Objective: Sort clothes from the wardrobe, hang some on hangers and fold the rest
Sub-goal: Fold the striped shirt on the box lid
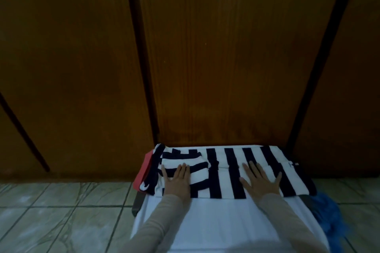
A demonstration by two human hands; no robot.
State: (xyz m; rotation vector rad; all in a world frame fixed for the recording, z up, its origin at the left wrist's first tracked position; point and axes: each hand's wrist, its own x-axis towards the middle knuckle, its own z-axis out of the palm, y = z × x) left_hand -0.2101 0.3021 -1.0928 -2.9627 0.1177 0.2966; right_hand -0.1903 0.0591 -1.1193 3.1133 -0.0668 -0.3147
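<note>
Striped shirt (230,172) lies flat under both hands' spread fingers (251,170).

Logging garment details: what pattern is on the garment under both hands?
Dark navy and white stripes on the garment, clearest in the head view.

A navy-and-white striped garment (230,172) is spread over a white cloth (222,222) before closed wooden wardrobe doors (226,57). It is pressed flat by the left hand (178,181) and right hand (262,182), fingers straight. Blue fabric (327,213) is seen at right.
</note>
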